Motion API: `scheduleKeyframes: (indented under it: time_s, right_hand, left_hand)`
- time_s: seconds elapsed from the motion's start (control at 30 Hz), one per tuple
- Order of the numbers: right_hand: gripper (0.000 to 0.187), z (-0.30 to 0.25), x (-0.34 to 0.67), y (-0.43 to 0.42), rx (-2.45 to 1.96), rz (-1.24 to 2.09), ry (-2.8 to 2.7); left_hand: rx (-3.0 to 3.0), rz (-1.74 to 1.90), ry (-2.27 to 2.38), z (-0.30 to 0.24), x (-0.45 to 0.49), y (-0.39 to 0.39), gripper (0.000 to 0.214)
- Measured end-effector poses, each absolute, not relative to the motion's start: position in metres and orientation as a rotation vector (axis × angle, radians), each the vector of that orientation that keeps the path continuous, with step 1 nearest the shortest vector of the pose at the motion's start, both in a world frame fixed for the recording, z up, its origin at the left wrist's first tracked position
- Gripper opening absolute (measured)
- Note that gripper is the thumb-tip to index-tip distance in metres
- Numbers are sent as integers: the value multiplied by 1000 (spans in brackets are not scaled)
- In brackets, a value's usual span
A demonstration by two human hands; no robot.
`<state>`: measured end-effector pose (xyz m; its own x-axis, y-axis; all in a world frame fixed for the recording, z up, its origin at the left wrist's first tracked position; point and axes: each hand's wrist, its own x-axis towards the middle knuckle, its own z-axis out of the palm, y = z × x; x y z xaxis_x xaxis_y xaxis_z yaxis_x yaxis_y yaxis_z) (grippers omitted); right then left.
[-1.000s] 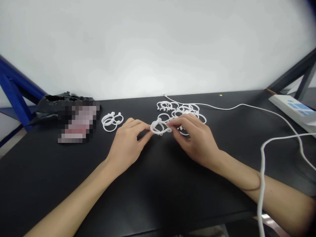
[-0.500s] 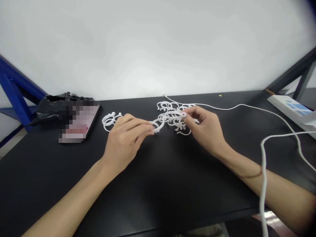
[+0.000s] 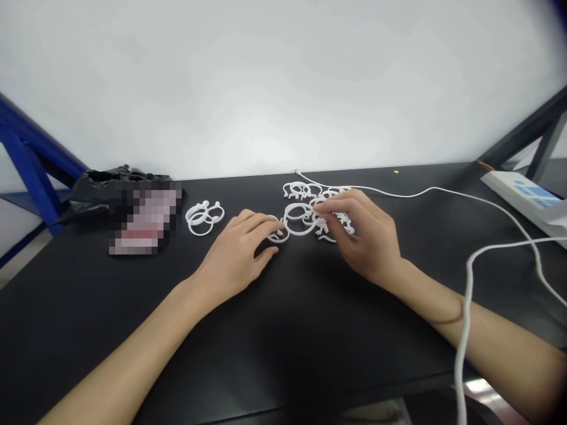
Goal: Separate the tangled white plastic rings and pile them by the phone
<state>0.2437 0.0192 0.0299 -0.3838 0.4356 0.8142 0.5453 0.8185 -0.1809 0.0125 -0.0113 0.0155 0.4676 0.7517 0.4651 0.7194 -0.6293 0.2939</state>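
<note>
Several thin white plastic rings with small knobs and tabs lie on the black table [image 3: 266,330]. My left hand [image 3: 237,248] rests low over the table, thumb apart from its fingers. Its fingertips are beside a white ring [image 3: 279,240], partly covering it. My right hand [image 3: 365,236] has thumb and index finger brought close together at the right edge of a larger white ring [image 3: 292,232]. Behind and below these fingers is a tangled pile of white rings [image 3: 299,190], partly hidden. Further left lies a small group of white rings [image 3: 200,233].
A black plastic bag [image 3: 93,192] and a flat, blurred-out object [image 3: 146,218] lie at the left. A white cable [image 3: 398,195] runs along the back and right, with another strand [image 3: 467,295] crossing my right forearm. A white box [image 3: 522,189] stands far right.
My left hand has let go of the white ring it pinched, and its fingers have spread. My right fingertips have shifted slightly left. The white rings between the hands have come down lower.
</note>
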Motion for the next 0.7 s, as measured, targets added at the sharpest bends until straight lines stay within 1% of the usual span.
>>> scheduleKeyframes:
  time_s: [0.13, 0.17, 0.2, 0.33, 0.4, 0.57, 0.7]
  right_hand:
    - [15, 31, 243, 17, -638, -165, -2089]
    - [16, 32, 242, 17, -617, -161, -2109]
    - [17, 32, 242, 17, -596, -153, -2133]
    - [19, 32, 242, 15, -528, -144, -2203]
    - [20, 32, 242, 13, -530, -90, -2217]
    - [28, 32, 242, 6, -556, 300, -2240]
    - [23, 29, 240, 3, -577, 413, -2200]
  left_hand:
    - [2473, 900, 1417, 25, 16, -19, 63]
    - [2467, 922, 1429, 27, 17, -21, 68]
    - [2489, 945, 1433, 27, 17, -22, 69]
    - [2701, 1031, 1379, 25, 21, -23, 48]
    - [2764, 1065, 1343, 23, 22, -23, 42]
    - [2806, 1109, 1378, 26, 24, -24, 33]
    - [2843, 1136, 1367, 28, 24, -24, 31]
